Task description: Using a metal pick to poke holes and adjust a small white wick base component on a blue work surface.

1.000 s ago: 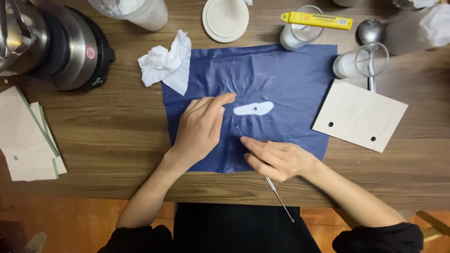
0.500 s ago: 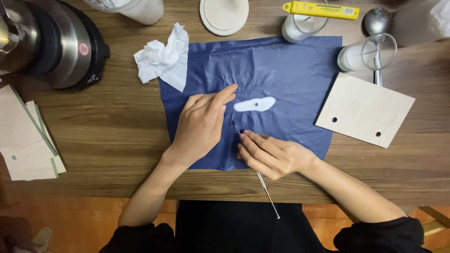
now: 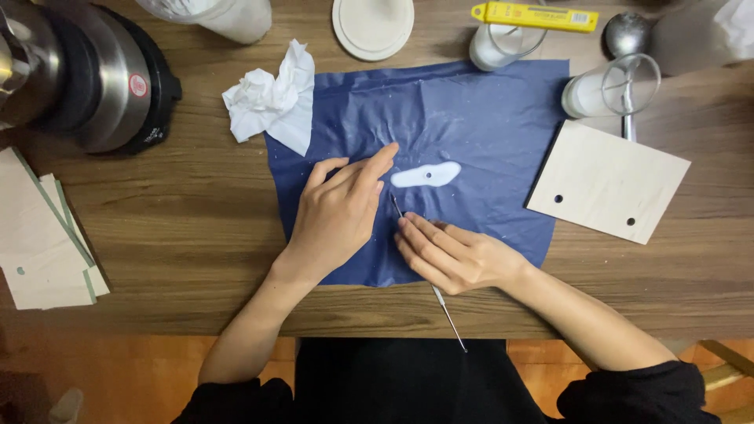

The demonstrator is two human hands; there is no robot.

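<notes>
The left hand [image 3: 334,212] has no grip on anything: it lies flat on the blue sheet [image 3: 479,118], fingers loosely spread, forefinger stretched toward the left end of the white oblong piece [image 3: 426,175] without quite touching it. The right hand's [image 3: 452,255] grip is a pinch on a thin metal needle tool [image 3: 444,310], its tip angled up just below and left of the white piece, its handle trailing back past the bench [image 3: 181,212] edge.

Over the last second the tool tip has crept up and leftward, closer to the left hand, while the right hand slid along with it; the left forefinger has barely moved and the white piece lies where it did, at the sheet's middle.

Far left stands a steel appliance [image 3: 86,74] above some pale cards [image 3: 39,235]. A crumpled tissue [image 3: 267,98] sits at the sheet's upper left corner. To the right lie two glass candles [image 3: 609,90], a yellow cutter [image 3: 534,16] and a plywood panel [image 3: 606,180].
</notes>
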